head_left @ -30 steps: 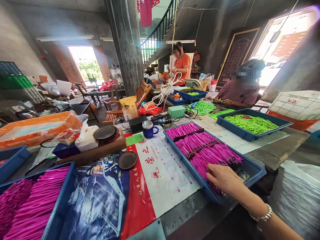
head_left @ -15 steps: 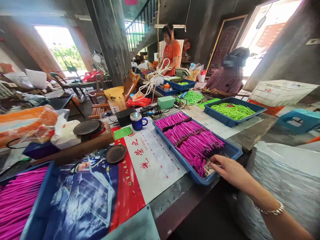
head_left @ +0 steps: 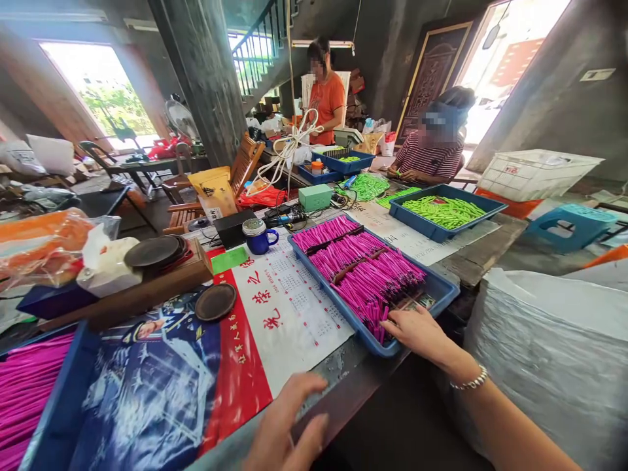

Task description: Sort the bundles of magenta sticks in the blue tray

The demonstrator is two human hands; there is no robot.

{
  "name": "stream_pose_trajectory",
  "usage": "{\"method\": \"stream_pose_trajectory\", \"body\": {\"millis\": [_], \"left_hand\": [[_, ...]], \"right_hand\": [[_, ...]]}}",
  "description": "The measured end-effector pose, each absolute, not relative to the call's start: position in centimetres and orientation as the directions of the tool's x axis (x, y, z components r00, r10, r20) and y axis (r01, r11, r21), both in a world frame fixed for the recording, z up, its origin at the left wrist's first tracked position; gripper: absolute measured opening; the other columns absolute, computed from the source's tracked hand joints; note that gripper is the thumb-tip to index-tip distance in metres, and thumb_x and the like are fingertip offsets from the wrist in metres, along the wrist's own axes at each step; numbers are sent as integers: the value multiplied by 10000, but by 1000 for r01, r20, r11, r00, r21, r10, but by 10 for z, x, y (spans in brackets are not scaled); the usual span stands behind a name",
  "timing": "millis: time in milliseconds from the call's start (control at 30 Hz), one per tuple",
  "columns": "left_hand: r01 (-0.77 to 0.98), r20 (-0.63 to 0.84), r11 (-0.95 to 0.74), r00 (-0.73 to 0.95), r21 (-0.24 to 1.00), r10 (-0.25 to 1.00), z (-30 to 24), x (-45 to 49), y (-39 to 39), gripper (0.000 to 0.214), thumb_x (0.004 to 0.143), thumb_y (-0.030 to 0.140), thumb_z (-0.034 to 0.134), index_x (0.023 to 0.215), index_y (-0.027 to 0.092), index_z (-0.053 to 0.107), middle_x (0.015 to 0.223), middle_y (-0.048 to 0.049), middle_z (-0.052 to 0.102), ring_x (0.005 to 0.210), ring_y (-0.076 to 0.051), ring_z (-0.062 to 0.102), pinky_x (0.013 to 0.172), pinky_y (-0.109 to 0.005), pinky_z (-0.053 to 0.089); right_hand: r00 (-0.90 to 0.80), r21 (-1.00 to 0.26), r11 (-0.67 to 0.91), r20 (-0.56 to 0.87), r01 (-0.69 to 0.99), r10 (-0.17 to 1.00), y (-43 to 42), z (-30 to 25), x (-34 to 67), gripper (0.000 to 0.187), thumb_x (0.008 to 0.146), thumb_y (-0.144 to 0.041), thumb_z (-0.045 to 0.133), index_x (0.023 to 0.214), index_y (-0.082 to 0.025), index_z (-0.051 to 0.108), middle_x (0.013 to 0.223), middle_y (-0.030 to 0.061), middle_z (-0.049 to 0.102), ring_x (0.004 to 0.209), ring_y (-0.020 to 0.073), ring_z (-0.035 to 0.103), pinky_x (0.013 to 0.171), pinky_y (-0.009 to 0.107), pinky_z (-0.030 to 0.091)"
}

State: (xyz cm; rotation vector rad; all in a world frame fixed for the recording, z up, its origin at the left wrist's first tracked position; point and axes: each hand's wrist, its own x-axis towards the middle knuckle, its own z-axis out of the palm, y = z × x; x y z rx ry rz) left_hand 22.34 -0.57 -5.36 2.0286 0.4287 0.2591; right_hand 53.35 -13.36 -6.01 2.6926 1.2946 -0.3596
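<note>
A blue mug (head_left: 258,237) stands left of the blue tray (head_left: 441,292). The left hand (head_left: 284,428) hovers open-fingered over the table's near edge (head_left: 343,386), holding nothing. In the tray lie bright magenta sticks (head_left: 366,275), thin and bundled in slanting rows. The right hand (head_left: 417,330) rests on their near ends, fingers spread, gripping nothing visible.

Right hand (head_left: 417,330): arm stretched forward from the lower right, palm down, fingers (head_left: 395,322) loosely curled and pointing left, a beaded bracelet (head_left: 470,381) on the wrist.
Left hand (head_left: 287,428): at the bottom edge, only partly in view, fingers spread and slack, pointing up and right, gripping nothing.
</note>
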Motion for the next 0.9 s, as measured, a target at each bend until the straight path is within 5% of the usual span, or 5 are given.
{"method": "stream_pose_trajectory", "body": {"millis": [133,200,300,600,900], "left_hand": [[6,226,-732,949,681,219,-47,325,6,489,967,396,516,1408,185,509,1488,-125,485,1394,-278,446,1213,-527,366],[52,239,-855,950,517,203,-48,367,12,506,981,393,501,1435,171,483,1522,-158,436,1441,-324,386,1228,-597,296],[83,200,-921,965,381,170,-57,403,23,502,996,426,463,1365,97,543,1465,-207,478,1420,-354,411,1209,-543,348],[-226,193,-916,967,332,-168,-69,422,48,377,968,450,523,1047,103,646,1142,-127,646,1128,-266,581,1062,-418,478],[-270,200,-897,957,351,-209,-75,432,57,270,993,360,490,995,123,620,1054,-103,644,1035,-225,583,982,-365,486]], "right_hand": [[590,20,-614,-301,789,749,-133,-63,536,410,1070,-399,390,1015,-108,674,1080,140,700,1133,328,627,1024,504,319],[584,12,-611,-310,791,750,-133,-64,536,400,1070,-400,398,1045,-107,669,1110,144,693,1153,328,619,1013,505,337],[571,0,-601,-312,799,760,-133,-64,537,382,1070,-391,399,1092,-110,657,1123,138,691,1162,325,616,1014,505,347],[525,-49,-575,-351,817,776,-121,-64,533,349,1031,-397,447,1100,-121,648,1091,138,689,1063,315,654,838,368,419],[625,-72,-680,-333,730,706,-110,-66,530,328,945,-433,561,1045,-133,647,1043,121,687,1025,300,658,728,322,374]]}}
